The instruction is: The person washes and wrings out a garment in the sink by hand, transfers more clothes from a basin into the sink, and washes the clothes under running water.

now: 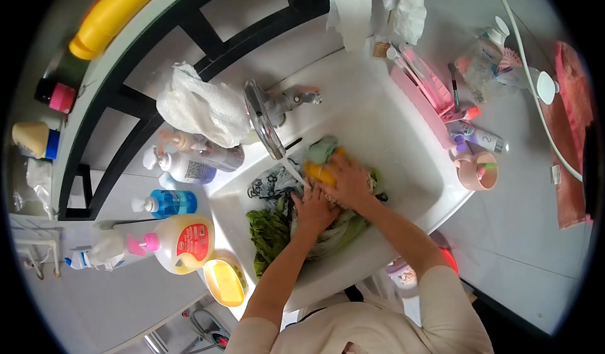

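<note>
A white sink (409, 133) holds a heap of wet cloths: a dark green one (270, 231) at the left, a black-and-white patterned one (275, 184) behind it, and a yellow one (320, 172) near the middle. Water runs from the metal faucet (265, 124) close to my left hand (313, 208), which presses on the pile with its fingers spread. My right hand (348, 182) lies on the heap beside the yellow cloth, its fingers bent over the fabric; whether it grips anything is hidden.
Left of the sink stand a large yellowish bottle (188, 244), a blue pump bottle (173, 203) and a yellow soap dish (225, 283). A pink organizer (423, 105) and a pink cup (477, 172) are on the right rim. A black rack (233, 42) spans behind.
</note>
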